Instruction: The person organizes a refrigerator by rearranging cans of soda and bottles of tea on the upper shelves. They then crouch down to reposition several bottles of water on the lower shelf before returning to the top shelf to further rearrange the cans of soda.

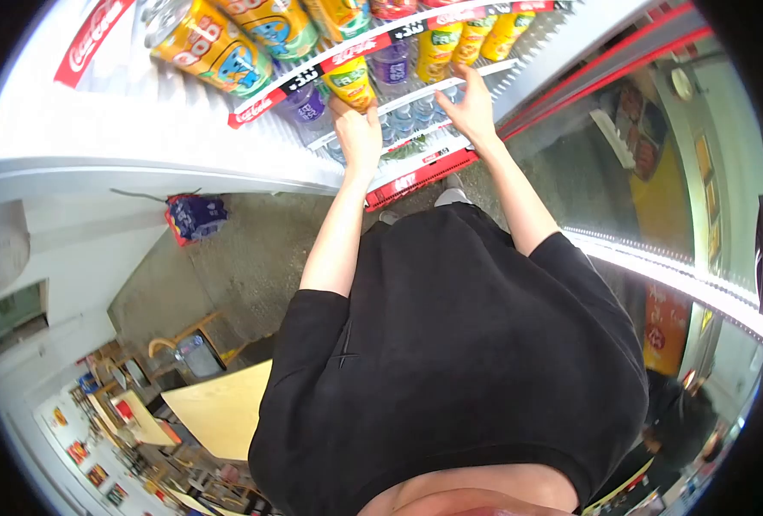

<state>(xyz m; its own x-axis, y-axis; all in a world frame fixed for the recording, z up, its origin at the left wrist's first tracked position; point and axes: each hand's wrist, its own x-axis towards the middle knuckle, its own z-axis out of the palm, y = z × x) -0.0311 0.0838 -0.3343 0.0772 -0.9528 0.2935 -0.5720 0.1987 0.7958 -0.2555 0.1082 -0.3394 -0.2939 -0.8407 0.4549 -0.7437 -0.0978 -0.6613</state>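
At the top of the head view, my left hand (358,138) has its fingers round the lower part of a yellow bottle (349,83) on a fridge shelf. Purple-labelled bottles (306,105) stand on either side of it. My right hand (471,105) is raised at the shelf front, thumb and fingers spread, near another yellow bottle (438,53) at the right. Whether its fingertips touch that bottle is hard to tell. Orange cans (214,47) stand on the shelf above, behind a red and black label strip (347,53).
Clear bottles (403,120) stand on a lower shelf. The open fridge door with a bright light strip (674,271) is at my right. A purple and red bag (196,217) lies on the floor at the left. Behind are a wooden table (222,408), chairs and a person (678,421).
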